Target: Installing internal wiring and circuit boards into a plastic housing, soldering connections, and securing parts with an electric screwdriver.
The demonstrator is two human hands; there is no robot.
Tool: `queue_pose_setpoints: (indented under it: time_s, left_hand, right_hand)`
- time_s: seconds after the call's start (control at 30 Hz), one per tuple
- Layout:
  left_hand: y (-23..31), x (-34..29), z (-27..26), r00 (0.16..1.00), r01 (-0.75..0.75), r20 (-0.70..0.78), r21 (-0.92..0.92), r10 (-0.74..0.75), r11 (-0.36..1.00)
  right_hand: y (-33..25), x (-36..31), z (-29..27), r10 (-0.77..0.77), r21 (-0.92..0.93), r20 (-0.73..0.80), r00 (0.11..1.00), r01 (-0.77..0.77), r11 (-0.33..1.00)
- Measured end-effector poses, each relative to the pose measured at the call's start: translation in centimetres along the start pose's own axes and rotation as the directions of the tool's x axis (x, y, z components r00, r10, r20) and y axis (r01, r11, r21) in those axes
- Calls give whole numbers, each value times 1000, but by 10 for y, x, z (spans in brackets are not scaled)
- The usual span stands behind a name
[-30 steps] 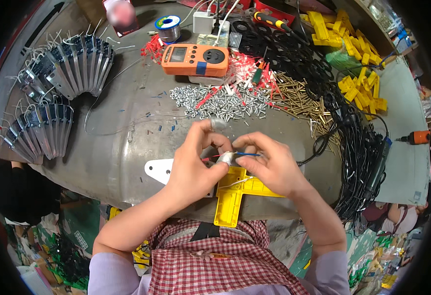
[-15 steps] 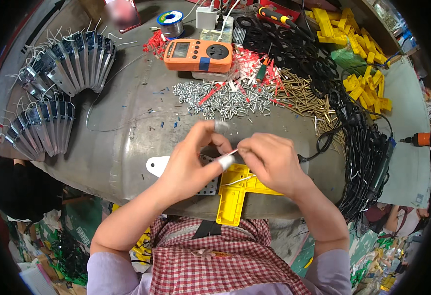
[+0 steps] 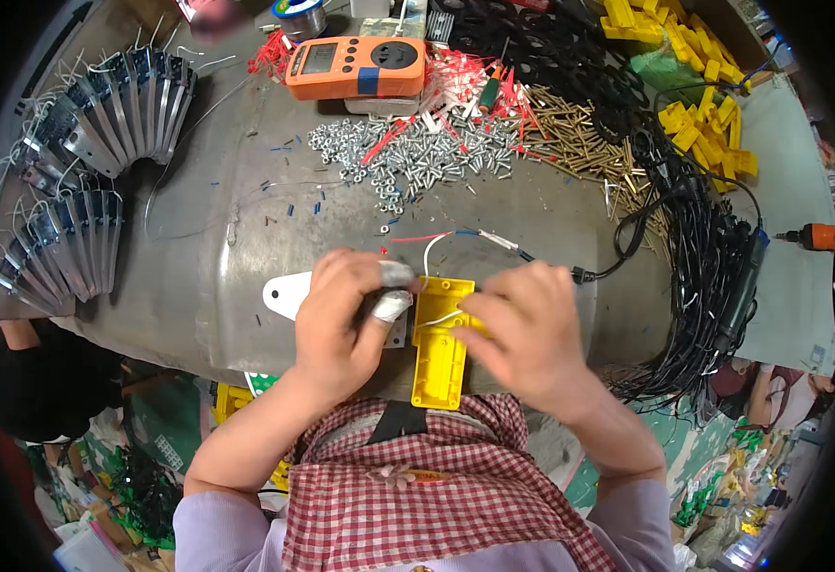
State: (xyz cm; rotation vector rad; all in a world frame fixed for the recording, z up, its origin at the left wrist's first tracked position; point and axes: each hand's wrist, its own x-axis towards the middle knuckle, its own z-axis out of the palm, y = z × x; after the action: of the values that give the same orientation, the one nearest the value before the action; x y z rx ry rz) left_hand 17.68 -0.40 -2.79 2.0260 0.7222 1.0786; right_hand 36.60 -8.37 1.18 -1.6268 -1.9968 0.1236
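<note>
at the near edge of the table (image 3: 198,315): one open yellow housing (image 3: 437,377) lies between the two hands; its lower end reaches the checked apron (image 3: 389,520).
thin white wire (image 3: 439,319): it runs across the inside of the housing, toward the right fingertips.
right hand (image 3: 524,329): it is above the right part of the housing, with bent fingers, and is blurred; i cannot tell if it grips the wire.
left hand (image 3: 339,319): fingers are bent toward the thumb, beside the housing; silver wrapping covers the thumb and one finger; i cannot tell if something is pinched.
white plate (image 3: 284,294): it is partly under the left hand.
joined wires (image 3: 470,232): red, blue and white pieces lie just beyond the housing, leading to a black cable (image 3: 553,273).
farther on the table: silver screws (image 3: 437,162), brass-coloured screws (image 3: 575,133) and one orange meter (image 3: 356,81).
right side: a heap of black cords (image 3: 699,276).
left side: metal strips (image 3: 141,110), arranged like a fan.
</note>
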Motion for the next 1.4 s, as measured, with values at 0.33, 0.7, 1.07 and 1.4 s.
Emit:
queue_pose_setpoints:
  time_s: [0.33,0.7,1.07,1.4]
  left_hand:
    - [-9,-3,-27,964,-266,106,276,246,924]
    - [-4,22,-4,912,-392,290,396,292,831]
    - [27,30,30,984,-140,139,256,107,957]
    - [32,27,37,978,-166,179,326,112,931]
  right_hand:
    - [0,-11,-12,1,-41,159,987,6,999]
    - [16,-14,-34,132,-13,109,985,-131,991]
    - [20,-13,-29,206,248,23,978,-205,947]
    - [21,-10,-27,225,317,7,974,-216,923]
